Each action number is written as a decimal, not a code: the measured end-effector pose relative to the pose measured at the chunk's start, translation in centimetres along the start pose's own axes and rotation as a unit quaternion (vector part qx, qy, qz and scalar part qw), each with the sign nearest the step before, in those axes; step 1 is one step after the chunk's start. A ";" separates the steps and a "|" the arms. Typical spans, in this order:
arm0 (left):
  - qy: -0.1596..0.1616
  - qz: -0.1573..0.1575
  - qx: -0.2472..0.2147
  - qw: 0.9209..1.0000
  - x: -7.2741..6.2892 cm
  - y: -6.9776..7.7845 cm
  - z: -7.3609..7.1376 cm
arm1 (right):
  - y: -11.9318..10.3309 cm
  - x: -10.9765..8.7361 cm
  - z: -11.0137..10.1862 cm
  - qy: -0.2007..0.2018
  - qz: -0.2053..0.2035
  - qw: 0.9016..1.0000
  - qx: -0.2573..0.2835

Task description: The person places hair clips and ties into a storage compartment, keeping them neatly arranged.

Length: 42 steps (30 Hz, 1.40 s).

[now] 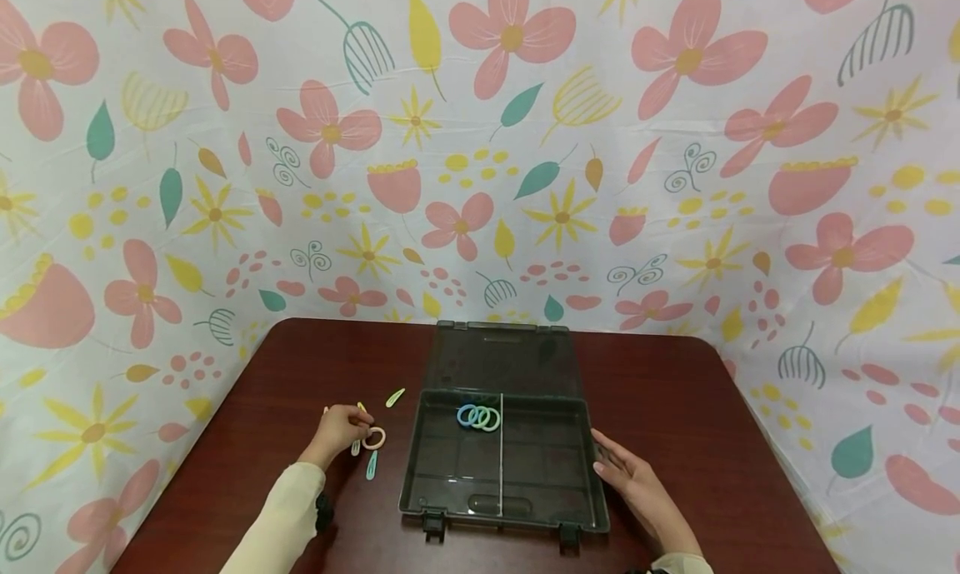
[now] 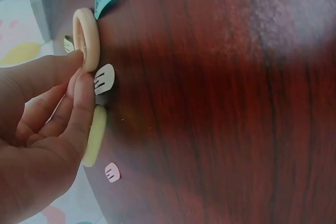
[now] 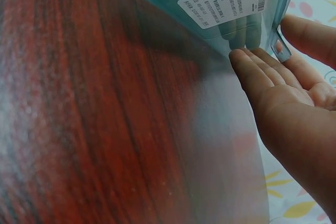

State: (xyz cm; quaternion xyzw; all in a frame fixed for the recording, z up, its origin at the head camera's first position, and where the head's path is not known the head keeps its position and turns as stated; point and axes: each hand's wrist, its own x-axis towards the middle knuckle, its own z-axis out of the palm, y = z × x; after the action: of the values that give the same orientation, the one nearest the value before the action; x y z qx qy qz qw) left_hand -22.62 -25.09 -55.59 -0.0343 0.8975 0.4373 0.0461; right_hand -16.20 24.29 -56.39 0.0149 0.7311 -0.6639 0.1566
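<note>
My left hand (image 1: 341, 431) pinches a peach ring-shaped hair tie (image 2: 93, 38) between thumb and fingertips, left of the box. Around it on the table lie a teal snap hair clip (image 1: 371, 466), a cream clip (image 1: 356, 447) and a yellow-green clip (image 1: 395, 398). A pink clip (image 2: 112, 172) and a pale yellow piece (image 2: 94, 137) show below the fingers in the left wrist view. With fingers extended, my right hand (image 1: 637, 486) touches the right side of the dark see-through box (image 1: 551, 457). Three linked-looking rings, blue to light green (image 1: 498, 421), lie in its left compartment.
The box's lid (image 1: 506, 357) is folded back toward the curtain. A white divider (image 1: 501, 457) splits the inside in two, and two latches (image 1: 434, 524) face the front. The dark red table (image 1: 675, 407) ends at a flowered curtain (image 1: 480, 224).
</note>
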 end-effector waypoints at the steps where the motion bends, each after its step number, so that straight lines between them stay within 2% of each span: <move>1: 0.001 -0.001 0.002 1.000 0.0 0.0 0.0 | 0.0 0.0 0.0 -0.001 0.001 1.000 -0.001; 5: 0.005 0.012 0.017 1.000 0.0 0.0 0.2 | 0.1 0.0 0.0 0.000 0.000 1.000 -0.001; 8: 0.007 0.040 0.045 0.998 0.1 0.0 0.2 | 0.1 -0.1 0.1 0.001 -0.001 1.000 -0.001; 11: 0.005 0.051 0.061 0.997 0.1 0.1 0.0 | 0.0 -0.1 0.1 0.000 -0.001 1.000 -0.002; 16: 0.008 0.038 0.052 0.998 -0.1 0.4 0.0 | 0.1 -0.2 0.1 -0.004 -0.003 1.000 -0.002; 24: 0.018 0.026 0.000 0.999 -0.2 2.4 0.1 | 0.3 -0.1 0.1 -0.003 -0.005 1.000 -0.003; 28: 0.036 0.046 0.001 0.998 -0.1 3.3 0.5 | 0.3 -0.2 0.1 -0.004 -0.005 1.000 -0.003; 30: 0.039 0.047 -0.016 0.998 0.0 3.8 0.8 | 0.4 -0.2 0.1 -0.005 -0.005 1.000 -0.002; 36: 0.017 0.046 -0.121 0.991 0.3 5.7 1.5 | 0.3 -0.2 0.1 -0.004 -0.005 1.000 -0.001; 39: 0.005 0.057 -0.143 0.988 0.6 6.8 2.0 | 0.2 -0.1 0.1 -0.002 -0.006 1.000 -0.002; 42: -0.006 0.052 -0.160 0.986 1.0 7.9 2.7 | 0.1 -0.1 0.1 -0.001 -0.008 1.000 -0.003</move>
State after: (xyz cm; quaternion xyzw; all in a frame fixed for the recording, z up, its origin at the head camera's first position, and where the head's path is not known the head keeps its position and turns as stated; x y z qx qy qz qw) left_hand -24.23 -18.11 -51.18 0.0083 0.8160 0.5775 0.0223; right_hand -16.03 24.26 -56.47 0.0078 0.7330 -0.6631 0.1516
